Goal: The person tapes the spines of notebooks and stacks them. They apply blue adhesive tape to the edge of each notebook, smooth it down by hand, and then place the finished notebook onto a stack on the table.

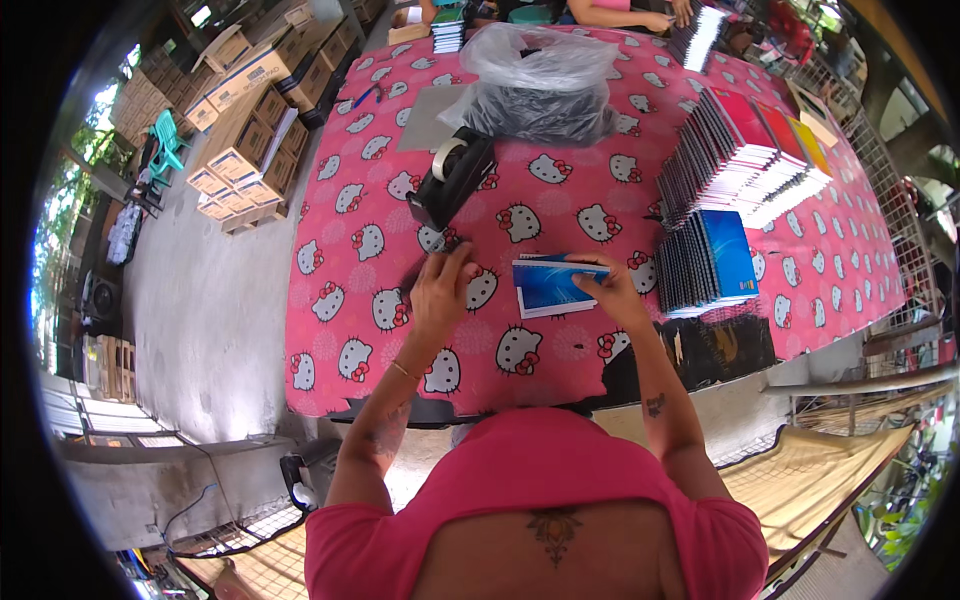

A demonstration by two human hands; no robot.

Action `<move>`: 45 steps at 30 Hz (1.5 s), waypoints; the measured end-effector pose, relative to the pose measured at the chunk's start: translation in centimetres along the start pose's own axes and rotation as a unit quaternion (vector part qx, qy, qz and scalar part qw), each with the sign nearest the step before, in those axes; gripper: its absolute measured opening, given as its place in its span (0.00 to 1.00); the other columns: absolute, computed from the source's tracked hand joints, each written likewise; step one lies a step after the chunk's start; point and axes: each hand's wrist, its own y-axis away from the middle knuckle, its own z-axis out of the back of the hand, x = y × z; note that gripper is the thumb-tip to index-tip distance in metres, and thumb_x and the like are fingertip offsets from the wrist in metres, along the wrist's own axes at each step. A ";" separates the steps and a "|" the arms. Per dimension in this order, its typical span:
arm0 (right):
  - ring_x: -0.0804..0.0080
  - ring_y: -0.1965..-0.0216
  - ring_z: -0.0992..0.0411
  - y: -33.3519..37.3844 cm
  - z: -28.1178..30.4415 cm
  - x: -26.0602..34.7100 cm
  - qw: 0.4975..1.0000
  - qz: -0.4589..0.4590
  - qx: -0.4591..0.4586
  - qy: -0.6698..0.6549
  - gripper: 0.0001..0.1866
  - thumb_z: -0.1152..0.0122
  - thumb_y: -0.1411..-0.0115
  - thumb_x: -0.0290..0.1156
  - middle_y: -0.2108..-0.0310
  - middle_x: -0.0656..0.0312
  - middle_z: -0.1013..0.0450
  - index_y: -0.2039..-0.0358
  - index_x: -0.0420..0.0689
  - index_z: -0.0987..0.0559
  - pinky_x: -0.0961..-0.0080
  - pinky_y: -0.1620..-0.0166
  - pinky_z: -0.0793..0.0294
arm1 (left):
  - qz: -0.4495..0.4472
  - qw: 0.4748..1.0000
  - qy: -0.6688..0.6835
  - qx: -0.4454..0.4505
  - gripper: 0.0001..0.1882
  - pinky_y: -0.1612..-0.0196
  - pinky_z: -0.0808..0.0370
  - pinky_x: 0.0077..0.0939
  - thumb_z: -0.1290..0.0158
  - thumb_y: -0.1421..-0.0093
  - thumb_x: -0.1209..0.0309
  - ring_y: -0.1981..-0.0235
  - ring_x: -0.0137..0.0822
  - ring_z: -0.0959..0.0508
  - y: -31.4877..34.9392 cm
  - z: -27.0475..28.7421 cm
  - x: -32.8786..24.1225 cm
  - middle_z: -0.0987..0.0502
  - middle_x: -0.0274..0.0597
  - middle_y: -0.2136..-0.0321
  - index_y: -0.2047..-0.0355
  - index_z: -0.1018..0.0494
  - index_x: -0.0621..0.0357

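My right hand (617,294) grips a small blue spiral notebook (548,288) at its right edge, thumb on top. A strip of blue cover lies crosswise over its upper part, with white page edges showing. My left hand (440,287) is over the pink tablecloth, its fingers curled together just below the near end of a black tape dispenser (455,180). Whatever is between those fingertips is too small to make out. Right of my right hand stands a row of blue spiral notebooks (706,262), packed closely together.
Behind the blue row are stacks of red and yellow notebooks (745,150). A clear plastic bag (540,85) with dark contents sits at the far middle, beside a grey board (428,118). Cardboard boxes (250,145) stand left of the table. Another person's hands (668,18) show at the far edge.
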 end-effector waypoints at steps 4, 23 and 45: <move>0.78 0.55 0.27 -0.1 0.0 0.0 1.000 -0.002 0.015 0.012 0.15 0.37 0.38 0.26 0.55 0.63 0.21 0.50 0.42 0.19 0.79 0.51 0.28 | -0.019 0.975 0.223 -0.013 0.09 0.71 0.26 0.33 0.41 0.40 0.75 0.73 0.40 0.23 -0.5 0.5 -3.4 0.22 0.41 0.73 0.59 0.20 0.61; 0.79 0.54 0.28 0.1 0.5 1.0 0.998 -0.018 0.043 0.040 0.15 0.38 0.38 0.24 0.54 0.64 0.22 0.50 0.41 0.20 0.79 0.50 0.29 | -0.116 0.975 0.158 0.100 0.10 0.69 0.23 0.36 0.42 0.41 0.77 0.70 0.46 0.21 -3.2 0.4 -2.7 0.26 0.43 0.62 0.58 0.24 0.59; 0.79 0.56 0.27 1.7 -2.8 3.3 0.992 0.052 -0.061 0.095 0.15 0.40 0.36 0.22 0.57 0.63 0.22 0.48 0.38 0.21 0.79 0.52 0.27 | -0.143 0.984 -0.074 0.073 0.23 0.33 0.51 0.64 0.45 0.37 0.58 0.46 0.52 0.28 -3.7 -0.7 -5.5 0.31 0.50 0.46 0.46 0.30 0.57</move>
